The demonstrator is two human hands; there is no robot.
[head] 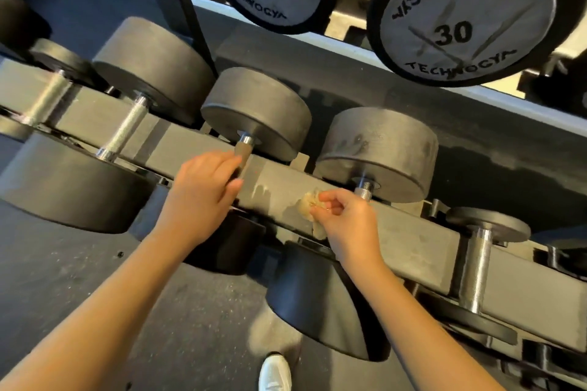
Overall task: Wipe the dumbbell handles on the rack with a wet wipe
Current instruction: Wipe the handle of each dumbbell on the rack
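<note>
Nearest the lens, a white shoe (274, 371) is seen on the dark speckled floor (79, 279). Farther off, the tan-looking handle (243, 152) of a black round-headed dumbbell on the grey steel rack (413, 232) is gripped by the left hand (203, 190). A crumpled pale wet wipe (309, 205) is pinched by the right hand (346, 219) against the rack's rail, just beside the knurled steel handle (364, 192) of the next dumbbell to the right. Damp streaks (266, 197) are visible on the rail. Which handles are already wiped cannot be told. The task is judged mid-course, with the right-end handle (475, 267) possibly remaining.
</note>
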